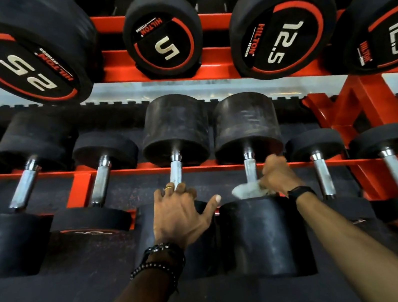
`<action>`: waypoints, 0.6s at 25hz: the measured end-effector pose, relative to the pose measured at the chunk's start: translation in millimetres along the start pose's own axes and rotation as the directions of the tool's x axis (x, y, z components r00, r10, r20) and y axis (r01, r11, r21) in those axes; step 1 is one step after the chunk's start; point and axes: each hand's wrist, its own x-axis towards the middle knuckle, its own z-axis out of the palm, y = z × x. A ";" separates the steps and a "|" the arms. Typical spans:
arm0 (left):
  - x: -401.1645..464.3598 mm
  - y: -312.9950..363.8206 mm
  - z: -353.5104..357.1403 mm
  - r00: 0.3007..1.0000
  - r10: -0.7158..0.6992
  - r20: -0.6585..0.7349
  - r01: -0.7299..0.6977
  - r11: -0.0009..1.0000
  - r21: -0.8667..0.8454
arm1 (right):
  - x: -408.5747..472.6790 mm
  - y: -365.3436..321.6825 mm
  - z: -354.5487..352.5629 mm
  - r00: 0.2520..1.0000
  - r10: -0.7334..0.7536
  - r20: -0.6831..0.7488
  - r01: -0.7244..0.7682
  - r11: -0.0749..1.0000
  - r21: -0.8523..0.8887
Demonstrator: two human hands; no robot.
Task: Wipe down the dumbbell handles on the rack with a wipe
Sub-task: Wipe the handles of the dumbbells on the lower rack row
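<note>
Dumbbells lie side by side on the rack's lower shelf point(142, 167); the left hand point(179, 212) rests on one handle point(177, 170); just right, the right hand point(278, 177) holds the wipe point(245, 190) against the neighbouring handle point(250, 170); the upper shelf point(216, 55) carries more dumbbells behind.

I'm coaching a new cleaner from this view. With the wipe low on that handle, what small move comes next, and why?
Probably slide the right hand and white wipe up the chrome handle toward the far head. The wipe sits bunched at the near end, so the stretch above looks unwiped. The left hand rests on the neighbouring dumbbell, steadying.
</note>
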 end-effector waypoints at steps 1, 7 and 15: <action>0.5 -1.1 0.3 1.000 0.000 0.006 0.000 1.000 -0.001 | 3.4 -2.3 -4.0 0.992 -0.021 -0.123 0.033 0.995 0.096; -0.7 -1.2 -0.2 1.000 -0.004 0.010 0.004 1.000 -0.003 | 23.5 -9.8 11.4 0.926 -0.303 -0.224 0.291 0.953 -0.087; -1.8 -1.9 -2.5 1.000 0.010 0.022 -0.010 1.000 -0.016 | 13.7 0.0 1.9 0.953 -0.295 -0.070 0.298 0.954 0.029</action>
